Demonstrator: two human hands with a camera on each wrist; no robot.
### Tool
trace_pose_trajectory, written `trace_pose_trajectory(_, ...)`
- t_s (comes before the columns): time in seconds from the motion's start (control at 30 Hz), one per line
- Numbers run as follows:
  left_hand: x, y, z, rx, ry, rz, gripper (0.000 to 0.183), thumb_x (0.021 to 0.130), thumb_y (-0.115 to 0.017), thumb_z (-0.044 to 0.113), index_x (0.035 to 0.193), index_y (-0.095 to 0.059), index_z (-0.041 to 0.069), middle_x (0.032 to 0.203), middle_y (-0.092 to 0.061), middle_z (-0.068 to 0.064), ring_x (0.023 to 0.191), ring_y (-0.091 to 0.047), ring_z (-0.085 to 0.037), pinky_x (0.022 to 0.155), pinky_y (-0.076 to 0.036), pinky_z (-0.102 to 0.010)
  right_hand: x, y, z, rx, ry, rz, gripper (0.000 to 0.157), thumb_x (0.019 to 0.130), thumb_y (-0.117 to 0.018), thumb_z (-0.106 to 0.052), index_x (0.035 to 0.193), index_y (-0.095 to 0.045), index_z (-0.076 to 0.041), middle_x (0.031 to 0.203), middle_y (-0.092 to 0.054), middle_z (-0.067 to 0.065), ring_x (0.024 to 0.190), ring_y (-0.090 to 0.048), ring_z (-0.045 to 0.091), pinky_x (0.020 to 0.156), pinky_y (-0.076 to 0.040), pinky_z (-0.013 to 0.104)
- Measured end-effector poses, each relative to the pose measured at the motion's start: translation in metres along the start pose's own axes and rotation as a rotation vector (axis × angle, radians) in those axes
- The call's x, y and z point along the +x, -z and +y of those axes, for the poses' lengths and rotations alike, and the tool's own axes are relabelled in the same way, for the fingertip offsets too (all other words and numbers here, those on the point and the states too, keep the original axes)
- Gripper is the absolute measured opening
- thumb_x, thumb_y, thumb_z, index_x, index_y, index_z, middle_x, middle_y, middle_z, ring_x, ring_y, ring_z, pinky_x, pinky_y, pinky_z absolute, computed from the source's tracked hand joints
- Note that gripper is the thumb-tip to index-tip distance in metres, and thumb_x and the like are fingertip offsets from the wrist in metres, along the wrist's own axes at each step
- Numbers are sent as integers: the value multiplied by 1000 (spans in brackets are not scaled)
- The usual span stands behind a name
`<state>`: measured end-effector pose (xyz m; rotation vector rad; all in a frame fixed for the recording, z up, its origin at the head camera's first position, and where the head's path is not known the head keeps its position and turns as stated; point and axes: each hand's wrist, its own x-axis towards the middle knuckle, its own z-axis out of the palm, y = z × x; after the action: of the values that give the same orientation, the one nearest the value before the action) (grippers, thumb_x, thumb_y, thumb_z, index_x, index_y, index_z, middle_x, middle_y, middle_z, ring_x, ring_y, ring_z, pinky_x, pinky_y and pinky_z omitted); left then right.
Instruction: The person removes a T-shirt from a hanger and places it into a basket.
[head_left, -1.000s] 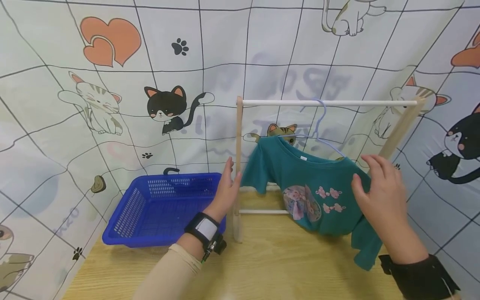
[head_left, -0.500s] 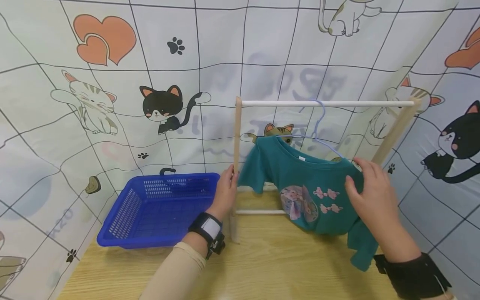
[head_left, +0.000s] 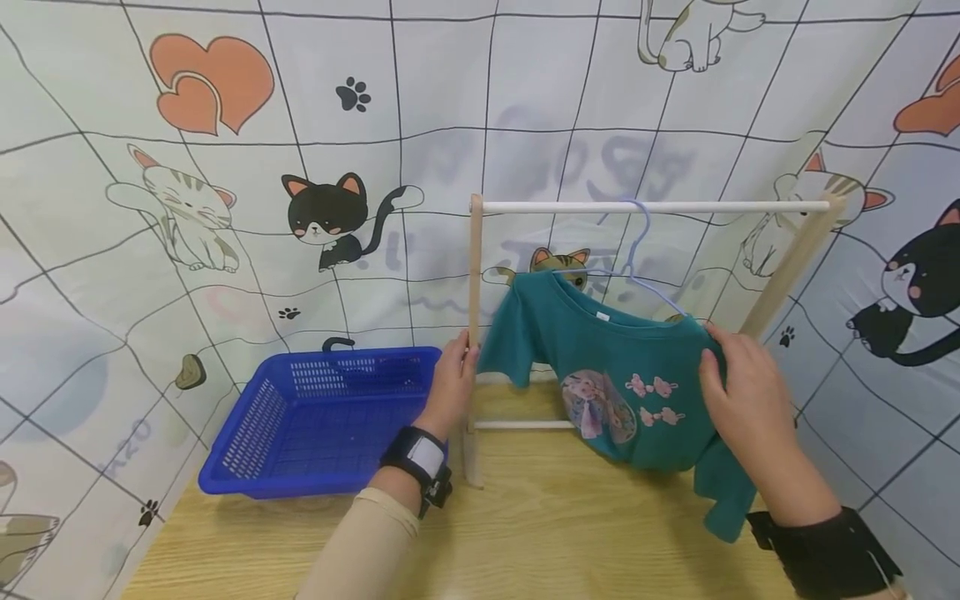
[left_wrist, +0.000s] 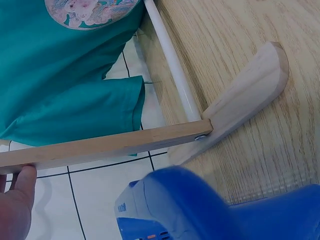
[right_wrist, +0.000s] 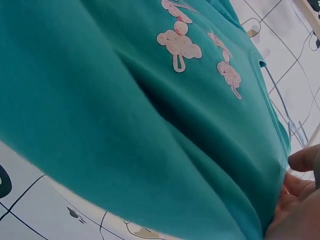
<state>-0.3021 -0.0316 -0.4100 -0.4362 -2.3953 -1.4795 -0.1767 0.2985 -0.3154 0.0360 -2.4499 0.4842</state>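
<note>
A teal long-sleeved top [head_left: 622, 375] with pink and rabbit prints hangs on a lilac hanger [head_left: 637, 250] from the white bar of a small wooden clothes rack [head_left: 476, 267]. It tilts down toward the right. My left hand [head_left: 450, 383] grips the rack's left upright, with the fingertips at its edge in the left wrist view. My right hand [head_left: 750, 392] holds the top at the right shoulder. In the right wrist view, thumb and fingers [right_wrist: 300, 192] meet the cloth edge; part of this hand is out of frame.
Left of the rack stands a blue plastic basket [head_left: 322, 425] on the wooden table [head_left: 585, 533]. A sheet [head_left: 360, 275] printed with cats hangs behind and at the sides. The rack's wooden foot [left_wrist: 250, 90] reaches forward over the tabletop.
My left hand has closed in from beside the rack onto its left upright. My right hand has come onto the top's right shoulder. The top and rack have hardly moved.
</note>
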Motion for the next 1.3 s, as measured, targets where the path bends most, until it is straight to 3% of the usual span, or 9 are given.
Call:
trace_pose_trajectory(0.23,-1,0,0,32,11,-4,48,104,-33,31,145,-35,8,123,-54,-13,115,-53,-26,97,-47,-41,0,-2,-1,4,0,-5,38,103,-39,-19,131,-49,5,118,-53,27,107,-49,45,85,-41,61)
trace_pose_trajectory(0.6,-1,1,0,7,1,-9,47,103,-34,31,144,-37,7,125,-53,-14,121,-51,-28,99,-45,-42,2,-4,-2,-7,-31,-11,40,104,-35,-25,125,-53,4,119,-55,25,107,-52,45,84,-42,63)
trace_pose_trajectory(1.0,-2,3,4,23,37,-10,48,103,-33,32,145,-35,8,128,-52,-13,122,-51,-26,101,-45,-40,7,-1,-5,71,-38,89,38,103,-38,-22,121,-56,6,111,-59,26,99,-55,44,80,-45,60)
trace_pose_trajectory(1.1,-2,3,4,29,51,-16,47,103,-33,32,145,-36,9,128,-52,-11,122,-51,-25,101,-45,-40,8,2,-4,89,-41,117,38,103,-38,-22,118,-57,6,105,-59,24,92,-56,40,73,-46,49)
trace_pose_trajectory(1.2,-2,2,4,25,58,-18,46,104,-33,31,144,-37,11,128,-52,-10,122,-51,-24,101,-45,-40,8,4,-3,95,-35,147,37,102,-39,-21,115,-59,6,100,-60,23,87,-54,36,67,-39,38)
trace_pose_trajectory(1.3,-2,2,4,23,66,-19,46,104,-33,31,145,-36,12,129,-52,-9,123,-50,-24,101,-45,-40,6,5,-2,102,-34,161,36,102,-39,-20,116,-59,7,101,-59,24,87,-54,37,67,-38,40)
